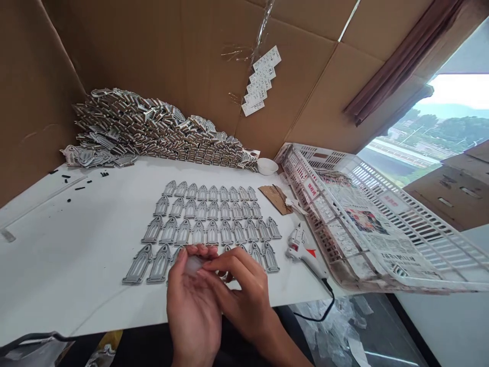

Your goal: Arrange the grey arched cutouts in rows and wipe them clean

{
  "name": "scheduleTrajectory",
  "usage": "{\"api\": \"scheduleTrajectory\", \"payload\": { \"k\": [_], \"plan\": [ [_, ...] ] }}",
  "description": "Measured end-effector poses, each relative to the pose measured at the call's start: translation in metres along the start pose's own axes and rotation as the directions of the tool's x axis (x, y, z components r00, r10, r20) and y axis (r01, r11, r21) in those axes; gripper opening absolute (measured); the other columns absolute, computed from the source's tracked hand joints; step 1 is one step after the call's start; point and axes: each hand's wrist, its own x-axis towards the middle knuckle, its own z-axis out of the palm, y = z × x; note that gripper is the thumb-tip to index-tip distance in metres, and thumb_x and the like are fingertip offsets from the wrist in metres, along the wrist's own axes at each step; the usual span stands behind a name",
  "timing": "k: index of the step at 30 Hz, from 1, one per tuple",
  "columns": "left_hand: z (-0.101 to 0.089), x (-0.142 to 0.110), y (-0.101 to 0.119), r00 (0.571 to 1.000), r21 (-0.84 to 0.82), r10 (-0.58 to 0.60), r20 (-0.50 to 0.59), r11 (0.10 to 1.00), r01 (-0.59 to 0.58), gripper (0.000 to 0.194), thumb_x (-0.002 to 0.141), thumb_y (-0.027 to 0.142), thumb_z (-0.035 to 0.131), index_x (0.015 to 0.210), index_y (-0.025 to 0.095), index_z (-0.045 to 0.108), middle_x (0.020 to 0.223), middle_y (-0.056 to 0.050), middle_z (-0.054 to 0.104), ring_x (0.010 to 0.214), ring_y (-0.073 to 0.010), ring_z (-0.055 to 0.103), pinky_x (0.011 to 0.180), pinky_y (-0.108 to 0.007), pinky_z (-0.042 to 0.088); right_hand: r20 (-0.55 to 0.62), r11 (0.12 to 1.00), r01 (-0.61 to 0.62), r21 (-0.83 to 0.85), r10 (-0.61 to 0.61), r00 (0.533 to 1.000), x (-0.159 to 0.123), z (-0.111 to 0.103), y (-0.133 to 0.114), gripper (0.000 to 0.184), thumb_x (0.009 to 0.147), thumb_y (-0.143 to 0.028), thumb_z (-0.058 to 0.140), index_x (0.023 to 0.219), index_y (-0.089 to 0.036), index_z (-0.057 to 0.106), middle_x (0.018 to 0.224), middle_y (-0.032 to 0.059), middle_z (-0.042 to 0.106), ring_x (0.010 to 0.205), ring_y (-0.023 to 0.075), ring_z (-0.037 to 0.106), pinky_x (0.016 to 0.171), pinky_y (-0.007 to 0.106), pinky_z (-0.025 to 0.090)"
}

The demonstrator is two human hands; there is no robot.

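Translucent piece (pixel 194 265) sits cupped in your left hand (pixel 191 306), raised just above the nearest row of frames, where both hands can reach it. Your right hand (pixel 239 288) comes across from the side, its fingertips (pixel 214 263) drawn into a narrow hold at the piece, though you cannot tell from this view whether they actually pinch it. Grey arched window-shaped frames (pixel 208 209) lie flat in four rows on the white tabletop (pixel 69 255), probably spaced so each stays separately reachable. Behind them, a heaped stack of more frames (pixel 153 132) rests against the cardboard wall (pixel 133 51), apparently kept back from your working area. A white hot-glue gun (pixel 303 250) lies near your right hand, where you could take it up easily, its black cord (pixel 313 318) trailing past the table edge beside a newspaper-lined plastic crate (pixel 305 163).
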Motion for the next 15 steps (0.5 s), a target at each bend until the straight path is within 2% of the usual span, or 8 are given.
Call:
{"api": "scheduleTrajectory", "payload": {
  "k": [5,9,15],
  "plan": [
    [0.0003,-0.0038,0.0025,1.0,-0.015,-0.001,0.001,1.0,0.001,0.022,0.085,0.035,0.082,0.088,0.019,0.068,0.091,-0.002,0.068,0.09,-0.0167,0.072,0.08,-0.021,0.064,-0.073,0.999,0.037,-0.004,-0.037,0.997,-0.0031,0.0052,0.0022,0.013,0.095,-0.015,0.08,0.102,-0.025,0.074,0.088,0.0015,0.077,0.079,0.016,0.073,0.07,0.029,0.062],
    [0.0012,-0.0034,0.0025,1.0,-0.027,-0.01,0.019,1.0,0.01,0.022,0.086,0.036,0.082,0.086,0.018,0.067,0.091,-0.002,0.067,0.091,-0.0166,0.072,0.08,-0.021,0.064,-0.101,0.999,0.047,-0.025,-0.05,0.994,-0.0044,0.008,0.0021,0.013,0.096,-0.016,0.079,0.1,-0.026,0.073,0.086,0.0011,0.076,0.079,0.0165,0.073,0.069,0.03,0.062],
    [0.0034,-0.0017,0.0016,0.999,-0.054,-0.005,0.039,0.999,0.007,0.025,0.085,0.035,0.084,0.087,0.019,0.065,0.087,0.0,0.062,0.084,-0.0138,0.068,0.077,-0.02,0.062,-0.086,0.997,0.04,-0.062,-0.045,0.995,-0.0054,0.0086,0.0034,0.014,0.092,-0.021,0.085,0.095,-0.024,0.071,0.086,0.0012,0.074,0.081,0.0163,0.072,0.07,0.029,0.06]
  ]
}}
